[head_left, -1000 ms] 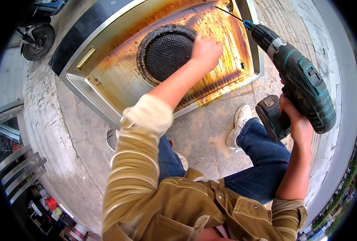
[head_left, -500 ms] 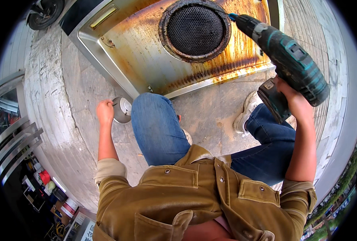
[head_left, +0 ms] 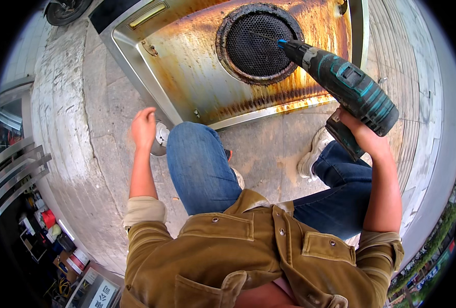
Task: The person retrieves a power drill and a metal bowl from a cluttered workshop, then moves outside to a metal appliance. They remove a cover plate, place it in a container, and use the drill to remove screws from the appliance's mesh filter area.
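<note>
My right hand [head_left: 360,132] is wrapped round the grip of a black and teal cordless drill [head_left: 346,84]. A thin bit in its blue-tipped chuck reaches over the dark round mesh [head_left: 261,43] of a greasy range hood [head_left: 187,66]. Whether the bit touches the mesh I cannot tell. The hood's steel is stained brown and orange. To the left, my left hand [head_left: 144,126] is raised with its fingers apart and nothing visible in it. Beside it stands a round metal container [head_left: 160,138] with something white in it, partly hidden by my knee.
I sit with my knees [head_left: 200,159] spread before the hood on stone paving [head_left: 269,138]. A wheel [head_left: 64,11] stands at the far left. Metal bars [head_left: 20,174] and a jumble of goods [head_left: 58,236] line the left side. Something orange and black lies behind my left knee.
My right hand has brought the drill leftward, so its chuck is now over the mesh. My left hand has risen toward the hood and its fingers have spread. The view has shifted slightly.
</note>
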### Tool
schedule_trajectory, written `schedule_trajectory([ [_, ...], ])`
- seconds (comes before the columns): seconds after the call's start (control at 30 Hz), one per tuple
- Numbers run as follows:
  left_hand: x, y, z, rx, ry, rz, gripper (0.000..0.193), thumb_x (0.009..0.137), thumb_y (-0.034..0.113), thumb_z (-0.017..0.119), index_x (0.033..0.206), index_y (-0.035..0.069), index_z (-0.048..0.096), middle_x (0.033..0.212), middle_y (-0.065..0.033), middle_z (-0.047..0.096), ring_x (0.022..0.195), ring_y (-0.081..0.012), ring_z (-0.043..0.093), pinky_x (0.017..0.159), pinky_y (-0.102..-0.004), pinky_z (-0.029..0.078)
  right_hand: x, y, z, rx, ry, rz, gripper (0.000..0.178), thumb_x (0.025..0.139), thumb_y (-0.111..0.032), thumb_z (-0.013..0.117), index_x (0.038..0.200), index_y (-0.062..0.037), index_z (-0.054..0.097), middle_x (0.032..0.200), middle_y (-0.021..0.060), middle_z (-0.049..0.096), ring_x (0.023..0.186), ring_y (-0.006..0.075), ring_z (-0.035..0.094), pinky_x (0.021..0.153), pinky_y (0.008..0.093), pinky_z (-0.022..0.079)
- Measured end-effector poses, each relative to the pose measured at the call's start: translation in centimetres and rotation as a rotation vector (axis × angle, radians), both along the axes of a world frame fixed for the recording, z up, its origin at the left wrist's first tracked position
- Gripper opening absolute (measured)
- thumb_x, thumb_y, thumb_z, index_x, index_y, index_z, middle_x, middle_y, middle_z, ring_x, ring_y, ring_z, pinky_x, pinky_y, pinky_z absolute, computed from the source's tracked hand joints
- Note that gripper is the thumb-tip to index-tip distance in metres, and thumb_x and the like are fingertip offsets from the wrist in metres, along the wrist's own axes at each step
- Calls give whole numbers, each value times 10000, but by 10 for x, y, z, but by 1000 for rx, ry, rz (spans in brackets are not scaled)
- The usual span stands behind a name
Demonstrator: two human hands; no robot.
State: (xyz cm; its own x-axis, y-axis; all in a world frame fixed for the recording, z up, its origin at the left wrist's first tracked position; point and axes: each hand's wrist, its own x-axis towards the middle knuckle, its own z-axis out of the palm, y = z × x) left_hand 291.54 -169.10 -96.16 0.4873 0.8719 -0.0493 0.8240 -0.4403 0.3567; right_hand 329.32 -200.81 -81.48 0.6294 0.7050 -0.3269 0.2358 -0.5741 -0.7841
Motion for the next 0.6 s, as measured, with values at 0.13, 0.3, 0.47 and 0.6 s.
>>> schedule_trajectory([
  [0.13, 65, -24, 11, -129, -269, -88, 154, 819, 92, 530, 923, 77, 644, 861, -103, 607, 798, -253, 593, 716, -310, 460, -3, 6, -1, 27, -110, 66, 223, 706, -94, 679, 912, -40, 612, 826, 75, 629, 757, 184, 601, 705, 304, 474],
  [0.3, 144, -73, 11, -690, -572, -155, 195, 872, 161, 519, 977, 49, 638, 850, -52, 650, 744, -104, 574, 694, -235, 462, -3, 6, -19, 81, -330, 237, 262, 646, -77, 704, 885, -35, 606, 801, 125, 623, 739, 254, 613, 686, 320, 480],
  [0.47, 188, -107, 5, -1728, -898, 258, 410, 931, 391, 378, 1059, 37, 541, 961, -89, 625, 780, -143, 575, 693, -296, 475, -32, 25, -35, -39, -170, 294, 254, 696, -130, 628, 934, -50, 594, 754, 157, 635, 696, 284, 631, 639, 341, 492],
  [0.6, 197, -109, -8, -1847, -931, 339, 385, 914, 395, 422, 1024, 44, 537, 966, -88, 608, 860, -177, 587, 729, -347, 483, -59, 22, -71, -34, -399, 467, 343, 626, -107, 619, 947, -1, 561, 748, 190, 598, 725, 364, 583, 649, 416, 465],
])
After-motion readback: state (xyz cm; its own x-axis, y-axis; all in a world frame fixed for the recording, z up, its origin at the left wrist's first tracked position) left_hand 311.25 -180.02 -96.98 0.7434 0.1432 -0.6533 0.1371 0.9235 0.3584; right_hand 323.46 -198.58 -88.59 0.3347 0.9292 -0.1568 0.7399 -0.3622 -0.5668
